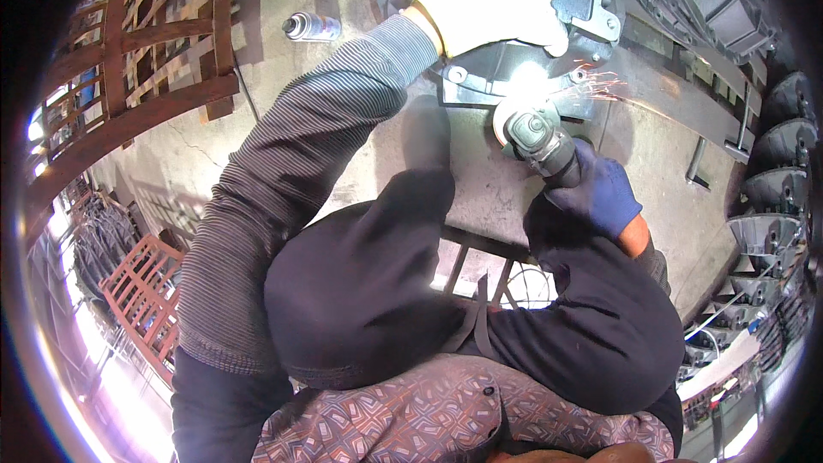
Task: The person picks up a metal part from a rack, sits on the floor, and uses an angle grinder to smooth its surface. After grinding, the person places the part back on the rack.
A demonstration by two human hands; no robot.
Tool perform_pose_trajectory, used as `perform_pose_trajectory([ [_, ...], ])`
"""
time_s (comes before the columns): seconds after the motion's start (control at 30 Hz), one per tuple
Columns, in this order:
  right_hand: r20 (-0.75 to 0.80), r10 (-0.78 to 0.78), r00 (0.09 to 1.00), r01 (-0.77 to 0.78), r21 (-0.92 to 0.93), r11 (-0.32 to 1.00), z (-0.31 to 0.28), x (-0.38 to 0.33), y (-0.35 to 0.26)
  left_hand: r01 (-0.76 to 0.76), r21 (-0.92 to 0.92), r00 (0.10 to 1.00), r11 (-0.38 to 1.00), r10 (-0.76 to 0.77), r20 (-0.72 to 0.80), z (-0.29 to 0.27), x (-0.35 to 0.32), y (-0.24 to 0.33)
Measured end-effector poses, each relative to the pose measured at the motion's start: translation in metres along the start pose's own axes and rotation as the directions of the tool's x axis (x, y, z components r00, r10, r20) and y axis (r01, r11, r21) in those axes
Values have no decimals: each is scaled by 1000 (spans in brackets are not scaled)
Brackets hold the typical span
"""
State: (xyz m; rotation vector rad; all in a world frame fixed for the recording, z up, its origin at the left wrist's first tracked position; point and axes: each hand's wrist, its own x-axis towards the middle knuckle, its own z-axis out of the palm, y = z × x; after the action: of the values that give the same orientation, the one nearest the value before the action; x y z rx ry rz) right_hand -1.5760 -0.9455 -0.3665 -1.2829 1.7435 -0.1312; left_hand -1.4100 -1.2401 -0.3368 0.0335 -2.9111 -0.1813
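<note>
My right hand [591,189], in a blue glove, is wrapped round an angle grinder [536,133]. The grinder's disc meets the near lower edge of a grey metal casting [506,60], where a bright glare hides the contact point. Orange sparks [600,83] fly off to the right. Over the top of the casting lies my left hand [480,4], in a white glove with a yellow cuff. Its fingers bend down against the casting at the right; glare washes out their detail.
A spray can [312,27] lies on the concrete floor [360,0] at the left. Brown metal racks [163,26] stand beyond it. More castings [711,0] lie at the far right, with cone-shaped parts [767,231] in a row along the right side. My bent knees [369,283] are close below the grinder.
</note>
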Motion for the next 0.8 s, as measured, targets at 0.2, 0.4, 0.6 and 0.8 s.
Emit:
perform_pose_trajectory([
  [0.2,8,24,1000,-23,-54,998,2,-8,4,47,-38,999,998,-47,1,5,-3,-2],
  [0.4,-22,-19,1000,19,3,1000,0,-5,-2,33,-3,996,999,-33,-79,5,-6,0],
  [0.6,-49,9,999,-9,-11,1000,0,3,-9,42,10,994,999,-40,-100,7,-7,0],
  [0.8,-28,14,1000,-14,-32,999,-1,5,-13,108,44,994,993,-107,-17,7,-4,1],
])
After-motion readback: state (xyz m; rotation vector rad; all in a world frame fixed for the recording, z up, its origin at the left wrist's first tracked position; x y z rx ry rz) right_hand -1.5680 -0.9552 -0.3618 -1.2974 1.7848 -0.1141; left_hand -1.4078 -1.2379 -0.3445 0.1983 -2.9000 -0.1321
